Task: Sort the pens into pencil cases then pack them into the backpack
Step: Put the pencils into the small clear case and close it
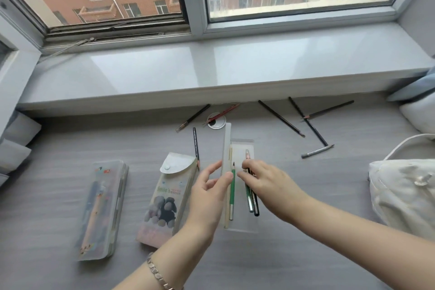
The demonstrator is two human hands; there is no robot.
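A clear plastic pencil case [241,148] lies open in the middle of the grey surface, with a green pencil [232,192] and a pale wooden one inside. My left hand [208,195] grips its raised lid [226,146] between thumb and fingers. My right hand [270,183] hovers over the case's right half, fingers curled around a couple of dark and green pens [252,200]. Several black pencils [281,118] lie loose farther back. A case printed with sheep [164,202] and a clear case with a cartoon print [102,209] lie to the left. The cream backpack [404,193] sits at the right.
A glossy grey windowsill [211,70] runs across the back, below the window. A round cable grommet [216,121] sits in the surface under a red pencil [223,113]. A white and blue pillow [419,106] lies at the far right. Grey boxes stand at the left edge.
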